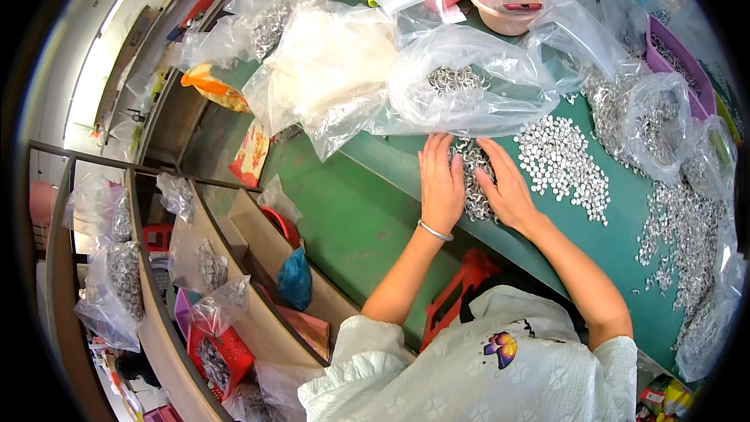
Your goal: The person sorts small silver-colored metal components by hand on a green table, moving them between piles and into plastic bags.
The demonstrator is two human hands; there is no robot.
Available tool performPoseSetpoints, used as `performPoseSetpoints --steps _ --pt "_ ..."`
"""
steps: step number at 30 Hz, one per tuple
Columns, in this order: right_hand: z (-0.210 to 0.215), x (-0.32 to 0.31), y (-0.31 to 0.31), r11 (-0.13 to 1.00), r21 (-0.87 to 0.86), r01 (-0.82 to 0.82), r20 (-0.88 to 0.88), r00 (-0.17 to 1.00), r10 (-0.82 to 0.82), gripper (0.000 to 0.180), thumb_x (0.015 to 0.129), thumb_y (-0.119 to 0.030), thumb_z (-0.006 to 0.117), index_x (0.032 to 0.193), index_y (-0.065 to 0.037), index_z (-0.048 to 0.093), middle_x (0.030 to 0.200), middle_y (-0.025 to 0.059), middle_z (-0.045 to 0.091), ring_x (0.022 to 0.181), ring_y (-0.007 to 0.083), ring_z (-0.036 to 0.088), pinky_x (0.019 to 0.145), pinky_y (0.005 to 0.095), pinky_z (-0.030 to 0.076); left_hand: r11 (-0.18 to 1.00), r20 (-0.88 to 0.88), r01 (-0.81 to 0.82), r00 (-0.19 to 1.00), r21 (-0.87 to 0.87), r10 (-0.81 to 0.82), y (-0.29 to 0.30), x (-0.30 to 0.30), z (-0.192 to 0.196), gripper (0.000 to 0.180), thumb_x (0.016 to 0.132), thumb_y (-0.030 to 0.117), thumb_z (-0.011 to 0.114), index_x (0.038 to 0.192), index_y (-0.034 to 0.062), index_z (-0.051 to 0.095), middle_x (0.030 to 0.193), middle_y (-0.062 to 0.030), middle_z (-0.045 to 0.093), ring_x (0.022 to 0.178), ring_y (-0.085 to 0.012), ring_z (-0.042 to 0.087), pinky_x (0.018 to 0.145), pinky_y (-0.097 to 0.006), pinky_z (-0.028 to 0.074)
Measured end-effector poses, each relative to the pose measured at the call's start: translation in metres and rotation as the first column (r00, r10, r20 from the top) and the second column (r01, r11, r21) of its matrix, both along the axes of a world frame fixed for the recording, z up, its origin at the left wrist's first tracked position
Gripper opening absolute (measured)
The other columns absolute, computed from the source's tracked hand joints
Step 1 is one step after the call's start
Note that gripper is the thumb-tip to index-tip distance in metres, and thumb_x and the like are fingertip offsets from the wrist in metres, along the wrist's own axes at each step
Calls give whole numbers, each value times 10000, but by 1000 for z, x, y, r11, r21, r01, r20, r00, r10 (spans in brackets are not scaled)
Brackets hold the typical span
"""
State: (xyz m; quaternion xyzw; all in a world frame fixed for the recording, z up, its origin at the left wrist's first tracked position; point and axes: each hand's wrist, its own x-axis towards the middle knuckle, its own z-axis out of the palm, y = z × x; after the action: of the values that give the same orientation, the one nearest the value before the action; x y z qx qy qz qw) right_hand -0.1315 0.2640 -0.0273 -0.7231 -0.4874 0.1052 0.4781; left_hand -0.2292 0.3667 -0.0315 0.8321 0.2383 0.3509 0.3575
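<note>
Both hands lie flat and open, palms down: the left hand [441,184] and right hand [508,187] flank and touch a small heap of metal rings [473,180] on the green table [391,164], near its front edge. Directly beyond the fingertips a clear bag of rings [461,86] blocks the far side, with a bag of white material [328,62] to its left and a pink bowl [506,6] behind. To the right lie a patch of small silver pieces [558,160], more loose rings [683,227], and a purple tray [680,62].
</note>
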Motion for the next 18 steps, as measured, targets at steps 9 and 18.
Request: performPoseSetpoints --steps 9,18 --pt "0 -18 -19 996 -71 56 34 998 -54 417 902 -188 503 1249 38 445 1298 219 447 1237 366 400 1045 442 307 845 485 -416 693 -336 534 -74 -2 -16 446 979 170 272 1347 -82 280 1449 -199 233 1365 -308 186 1118 -395 140" --pt "4 -51 -41 990 -122 71 79 995 -62 383 888 -148 507 1222 37 477 1305 212 415 1243 402 368 1018 458 322 788 503 -325 629 -523 593 -99 3 -23 497 989 211 233 1373 -105 222 1458 -231 212 1362 -324 204 1120 -407 172"
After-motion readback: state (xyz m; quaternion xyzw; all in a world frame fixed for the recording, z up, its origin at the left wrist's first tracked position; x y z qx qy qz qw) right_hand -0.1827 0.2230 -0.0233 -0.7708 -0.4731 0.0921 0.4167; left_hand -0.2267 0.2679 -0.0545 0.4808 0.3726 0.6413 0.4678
